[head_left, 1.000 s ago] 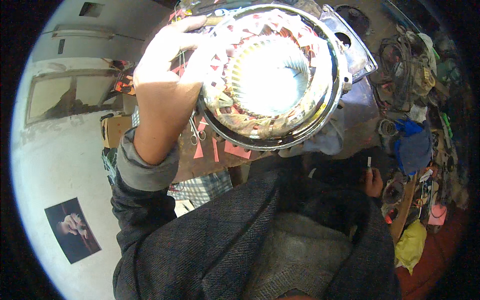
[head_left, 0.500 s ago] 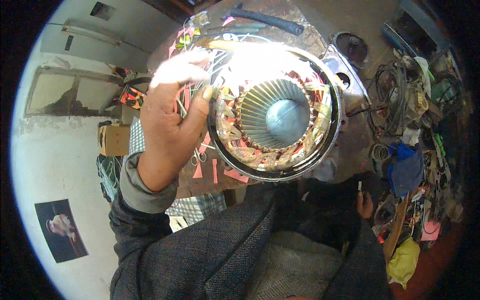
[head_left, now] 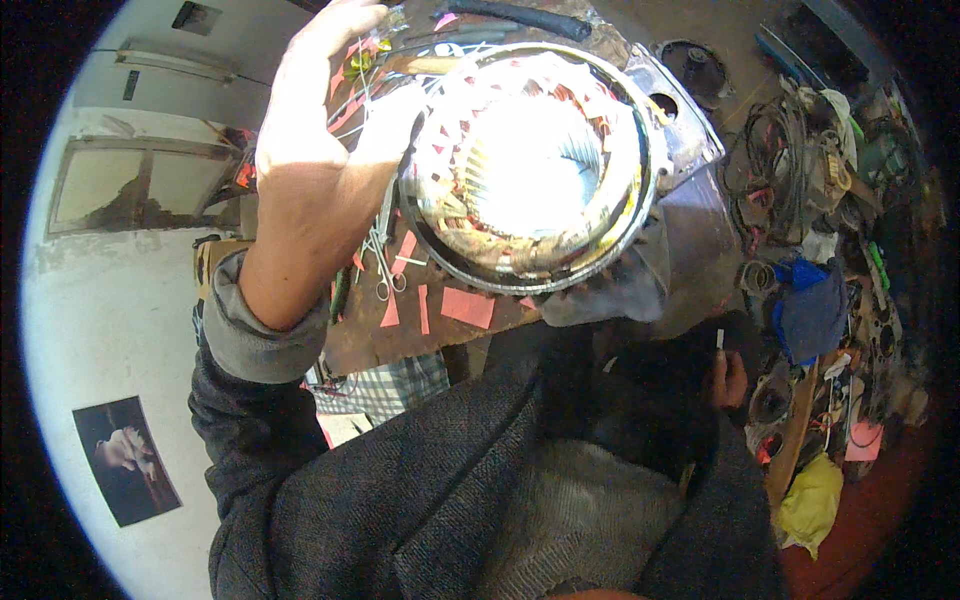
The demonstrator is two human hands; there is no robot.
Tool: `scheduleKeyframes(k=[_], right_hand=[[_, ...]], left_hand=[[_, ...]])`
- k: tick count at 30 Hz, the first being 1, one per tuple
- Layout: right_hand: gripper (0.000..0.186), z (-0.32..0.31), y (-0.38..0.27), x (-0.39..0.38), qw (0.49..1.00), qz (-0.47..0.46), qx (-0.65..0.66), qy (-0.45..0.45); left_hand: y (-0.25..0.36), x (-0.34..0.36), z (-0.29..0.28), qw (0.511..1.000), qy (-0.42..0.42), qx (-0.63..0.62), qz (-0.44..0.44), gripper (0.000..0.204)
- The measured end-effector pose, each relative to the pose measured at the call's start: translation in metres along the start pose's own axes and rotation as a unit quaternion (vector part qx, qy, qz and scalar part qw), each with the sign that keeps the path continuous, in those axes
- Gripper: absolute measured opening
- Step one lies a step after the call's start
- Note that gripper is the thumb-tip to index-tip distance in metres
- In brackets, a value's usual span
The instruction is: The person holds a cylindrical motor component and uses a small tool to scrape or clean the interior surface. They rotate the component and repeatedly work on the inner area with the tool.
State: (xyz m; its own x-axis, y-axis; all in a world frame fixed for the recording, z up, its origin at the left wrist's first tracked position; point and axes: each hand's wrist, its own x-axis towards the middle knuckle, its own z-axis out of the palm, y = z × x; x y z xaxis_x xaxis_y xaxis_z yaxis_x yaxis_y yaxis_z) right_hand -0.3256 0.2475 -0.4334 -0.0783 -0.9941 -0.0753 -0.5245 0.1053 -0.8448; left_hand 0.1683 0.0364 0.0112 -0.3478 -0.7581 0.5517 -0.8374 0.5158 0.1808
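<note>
A: Container first. Position, contents?
B: Round metal housing (head_left: 520, 287), upper centre, at the table (head_left: 372, 338), open end facing the camera. Windings (head_left: 470, 238) packed round its inner wall; bore washed out by glare.
A: Hands?
B: Left hand (head_left: 312, 135) beside the left rim, thumb and fingers spread wide, nothing seen gripped; thumb contact cannot be told. Right hand (head_left: 731, 378) well apart, fingers curled on a short white stick (head_left: 719, 339).
A: Surface?
B: Brown. Pink paper pieces (head_left: 467, 307) and scissors (head_left: 384, 266) near the housing.
A: Room?
B: White wall (head_left: 120, 330), left, with a picture (head_left: 127, 460). Right: clutter, blue cloth (head_left: 812, 320), yellow bag (head_left: 812, 505), contents hidden.
</note>
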Motion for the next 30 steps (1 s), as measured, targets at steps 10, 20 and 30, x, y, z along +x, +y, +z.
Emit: scheduleKeyframes(k=[10, 20, 30], right_hand=[[0.032, 0.001, -0.02, 0.005, 0.995, 0.07, 0.074, 0.008], [0.033, 0.003, -0.007, 0.009, 0.998, 0.017, 0.055, 0.036], [0.03, -0.002, -0.024, 0.009, 0.991, 0.118, 0.065, -0.001]], left_hand=[[0.034, 0.009, -0.024, 0.98, -0.186, -0.016, 0.071, 0.027], [0.02, 0.046, -0.005, 0.898, -0.412, -0.13, -0.079, 0.026], [-0.032, 0.023, 0.008, 0.878, -0.398, -0.03, 0.264, 0.031]])
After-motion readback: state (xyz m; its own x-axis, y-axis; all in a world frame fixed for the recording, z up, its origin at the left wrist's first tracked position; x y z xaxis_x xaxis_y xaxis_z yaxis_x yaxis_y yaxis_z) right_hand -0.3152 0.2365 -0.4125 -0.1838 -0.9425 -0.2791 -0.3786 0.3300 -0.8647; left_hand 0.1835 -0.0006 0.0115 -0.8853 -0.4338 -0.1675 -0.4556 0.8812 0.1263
